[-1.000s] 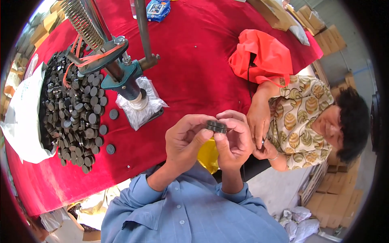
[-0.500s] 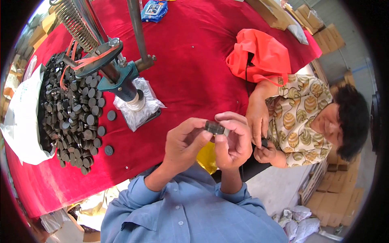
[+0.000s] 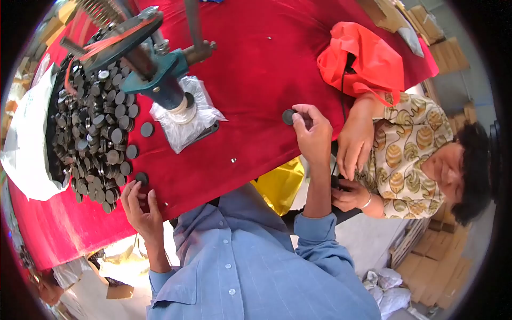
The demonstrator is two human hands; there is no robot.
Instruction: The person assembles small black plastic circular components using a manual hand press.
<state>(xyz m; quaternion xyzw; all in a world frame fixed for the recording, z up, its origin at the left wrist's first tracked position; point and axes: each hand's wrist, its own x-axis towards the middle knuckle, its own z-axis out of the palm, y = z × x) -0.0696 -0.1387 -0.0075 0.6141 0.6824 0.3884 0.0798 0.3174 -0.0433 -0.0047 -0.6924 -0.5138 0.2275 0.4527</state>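
Observation:
My left hand [image 3: 143,212] is at the table's near edge, left of my body, its thumb and fingers apart. Just beyond its fingertips lies a small round black disc [image 3: 141,178]. Farther right, my right hand [image 3: 313,130] pinches another round black disc [image 3: 289,117] at its fingertips, over the red cloth. A big heap of black discs [image 3: 104,130] covers the left of the table, with a few loose ones beside it. Between my hands and farther back stands a hand press [image 3: 160,80] with a teal body, above a plastic-wrapped base [image 3: 186,136].
A white sack [image 3: 29,141] lies left of the heap. The table bears a red cloth [image 3: 250,69]. An orange-red bag [image 3: 362,61] lies at the back right. At my right sits a co-worker [image 3: 400,154], hands near the table edge. Something yellow [image 3: 280,184] hangs below the edge.
My hands have moved apart from the disc they held together. The left went to the loose disc by the heap; the right moved up and forward over the cloth with a disc.

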